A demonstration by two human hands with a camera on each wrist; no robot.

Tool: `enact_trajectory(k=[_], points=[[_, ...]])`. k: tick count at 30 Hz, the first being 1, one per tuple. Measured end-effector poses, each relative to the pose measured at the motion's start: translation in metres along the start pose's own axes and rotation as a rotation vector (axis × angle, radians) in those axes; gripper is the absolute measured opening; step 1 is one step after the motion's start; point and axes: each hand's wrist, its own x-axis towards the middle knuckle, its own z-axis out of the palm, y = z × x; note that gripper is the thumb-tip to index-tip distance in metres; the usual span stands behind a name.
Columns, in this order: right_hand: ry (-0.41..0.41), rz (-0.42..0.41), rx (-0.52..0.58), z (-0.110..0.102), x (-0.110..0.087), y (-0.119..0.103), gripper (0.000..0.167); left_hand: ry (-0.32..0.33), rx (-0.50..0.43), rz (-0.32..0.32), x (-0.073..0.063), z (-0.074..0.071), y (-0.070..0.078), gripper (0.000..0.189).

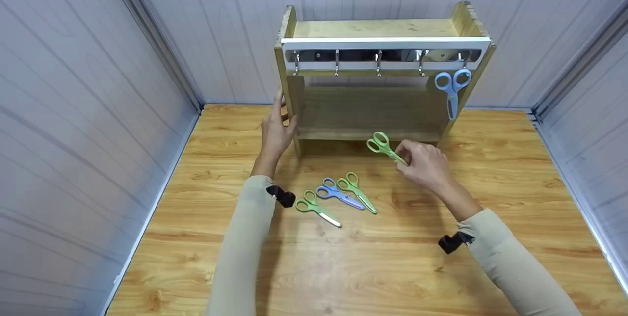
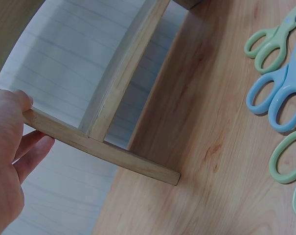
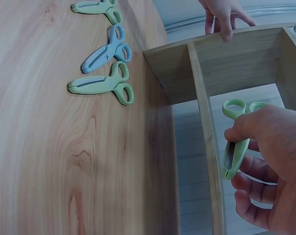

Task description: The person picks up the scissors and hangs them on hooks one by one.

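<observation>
My right hand point(image 1: 426, 165) pinches green scissors point(image 1: 380, 145) by the blade end, with the handle loops pointing up and left, in front of the wooden shelf's lower board. In the right wrist view, the thumb and index finger hold these scissors point(image 3: 236, 152) while the other fingers curl loosely. My left hand point(image 1: 277, 132) grips the left side panel point(image 2: 69, 134) of the wooden shelf point(image 1: 368, 110), thumb on one face and fingers on the other. Blue scissors point(image 1: 452, 92) hang by a loop from the rightmost hook of the white hook rail point(image 1: 358, 66).
Three more scissors lie on the wood-grain table point(image 1: 392, 267) before the shelf: green scissors point(image 1: 319, 209) with a bare metal blade at left, blue scissors point(image 1: 340, 193) between, and green scissors point(image 1: 357, 192) at right. Several hooks line the rail. Pale panel walls point(image 1: 235, 31) stand around.
</observation>
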Motion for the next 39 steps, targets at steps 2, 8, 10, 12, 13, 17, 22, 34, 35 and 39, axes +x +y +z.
enact_trajectory(k=[2, 8, 10, 12, 13, 17, 22, 34, 35, 39], points=[[0.002, 0.001, 0.0, -0.001, 0.001, 0.0, 0.015, -0.004, -0.001, -0.009, 0.001, 0.0, 0.001, 0.074], [-0.001, 0.011, -0.004, -0.006, 0.003, -0.001, 0.015, -0.001, 0.006, -0.013, 0.001, 0.0, 0.001, 0.073], [-0.001, 0.011, -0.003, -0.008, 0.003, -0.002, 0.015, 0.001, 0.016, -0.01, 0.001, -0.001, 0.001, 0.072], [0.001, 0.01, 0.0, -0.009, 0.004, -0.002, 0.014, 0.001, 0.025, -0.009, 0.001, -0.001, 0.001, 0.073], [0.003, 0.009, 0.001, -0.01, 0.004, -0.002, 0.014, 0.0, 0.029, -0.01, 0.001, -0.001, 0.001, 0.073], [0.01, 0.006, -0.002, -0.014, 0.004, -0.003, 0.014, -0.008, 0.039, -0.017, 0.001, -0.002, 0.002, 0.075], [0.021, -0.002, 0.013, -0.018, 0.005, -0.005, 0.014, -0.008, 0.024, -0.014, 0.001, -0.002, 0.002, 0.075], [0.05, -0.011, 0.03, -0.027, 0.008, -0.009, 0.015, 0.006, 0.024, 0.004, 0.001, 0.0, 0.0, 0.074], [0.054, -0.014, 0.031, -0.028, 0.008, -0.009, 0.015, 0.006, 0.023, 0.005, 0.001, 0.0, 0.0, 0.075], [0.063, -0.028, 0.044, -0.032, 0.008, -0.01, 0.014, 0.015, 0.024, 0.012, 0.001, 0.001, -0.002, 0.074]])
